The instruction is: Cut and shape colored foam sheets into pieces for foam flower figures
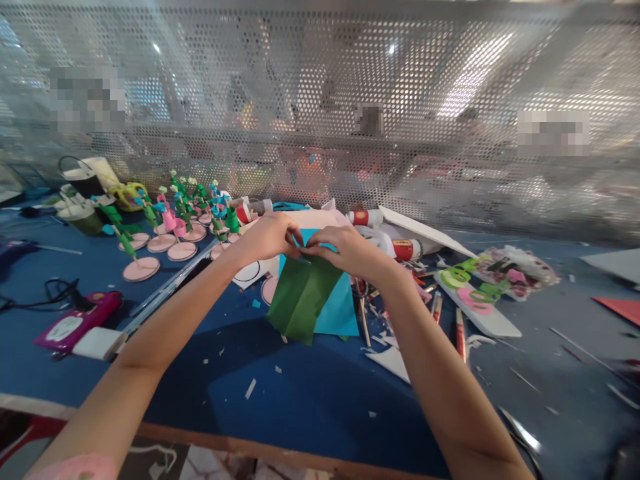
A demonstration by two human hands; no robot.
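My left hand [270, 237] and my right hand [345, 250] meet above the blue table [300, 400], fingers pinched together on the top edge of a dark green paper sheet [300, 297]. The green sheet hangs down and forward from the pinch. A light blue paper sheet [340, 310] lies right behind it, and both hands seem to grip its top edge as well. Both forearms reach in from the near edge.
Rows of small paper flowers on pink round bases [165, 243] stand at the left. Glue tubes [367, 217], white boards [425, 230], curled paper strips [475, 287], pencils and scraps lie to the right. A pink glue gun [75, 323] rests at the near left. A perforated metal screen [320, 100] closes the back.
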